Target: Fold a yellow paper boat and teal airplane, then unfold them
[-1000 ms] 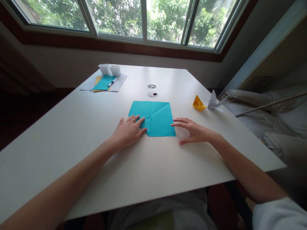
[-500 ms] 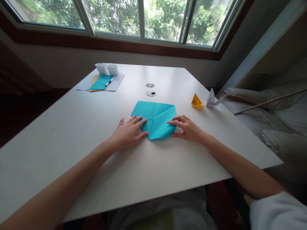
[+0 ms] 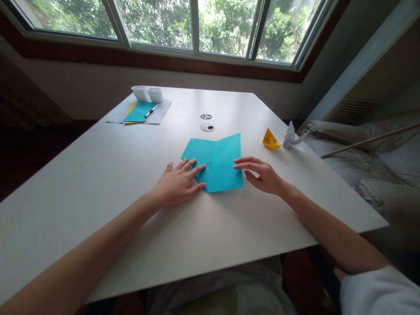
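A creased teal paper square [image 3: 218,162] lies on the white table [image 3: 98,175] in front of me. My left hand [image 3: 179,183] rests flat on the table, fingers spread, with the fingertips pressing the sheet's left part. My right hand [image 3: 262,175] hovers at the sheet's right edge, fingers stretched out and apart, the index fingertip touching the paper's right side. Neither hand grips anything.
A yellow folded paper boat [image 3: 271,140] and a white paper crane [image 3: 293,138] sit to the right. At the far left lie paper sheets [image 3: 139,113] with a pen [image 3: 151,111] and two white paper boxes [image 3: 147,93]. Two round table grommets [image 3: 206,122] lie behind the teal sheet. A bed is beyond the table's right edge.
The teal sheet has been turned, its far right corner now higher and its shape more upright. My right hand moved from the lower right corner to the right edge; my left hand stayed.
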`<state>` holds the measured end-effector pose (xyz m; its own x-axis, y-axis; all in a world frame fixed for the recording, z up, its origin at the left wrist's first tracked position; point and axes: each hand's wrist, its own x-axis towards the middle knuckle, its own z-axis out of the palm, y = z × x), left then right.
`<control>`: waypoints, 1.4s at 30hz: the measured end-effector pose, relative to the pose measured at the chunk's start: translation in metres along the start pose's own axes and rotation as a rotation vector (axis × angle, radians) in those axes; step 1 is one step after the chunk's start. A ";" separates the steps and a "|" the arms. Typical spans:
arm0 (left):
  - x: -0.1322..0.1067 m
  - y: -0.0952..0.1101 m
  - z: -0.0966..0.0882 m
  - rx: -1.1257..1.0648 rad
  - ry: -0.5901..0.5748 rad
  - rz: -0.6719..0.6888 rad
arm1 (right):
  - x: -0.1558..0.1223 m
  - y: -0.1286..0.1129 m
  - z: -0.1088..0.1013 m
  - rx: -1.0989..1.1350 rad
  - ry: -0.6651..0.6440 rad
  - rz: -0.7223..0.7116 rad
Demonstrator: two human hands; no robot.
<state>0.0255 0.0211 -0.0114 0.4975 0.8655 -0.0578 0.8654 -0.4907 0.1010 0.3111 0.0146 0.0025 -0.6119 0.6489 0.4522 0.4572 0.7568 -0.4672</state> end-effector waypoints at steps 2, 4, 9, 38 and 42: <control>0.000 0.000 0.000 -0.010 -0.002 -0.003 | -0.001 0.004 0.000 -0.153 -0.028 -0.013; 0.000 0.000 0.000 -0.015 0.001 0.001 | -0.001 0.007 0.000 -0.275 -0.073 -0.037; -0.001 0.003 -0.001 -0.005 0.016 0.050 | 0.001 0.006 -0.001 -0.208 -0.254 -0.071; -0.011 0.046 0.002 0.023 0.070 0.084 | 0.006 0.006 0.032 -0.309 -0.057 0.167; -0.011 0.049 0.002 0.047 0.094 0.075 | 0.008 0.006 0.033 -0.342 -0.057 0.135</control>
<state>0.0624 -0.0130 -0.0074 0.5548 0.8309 0.0421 0.8291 -0.5564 0.0550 0.2875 0.0222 -0.0219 -0.5615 0.7467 0.3565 0.7197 0.6534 -0.2348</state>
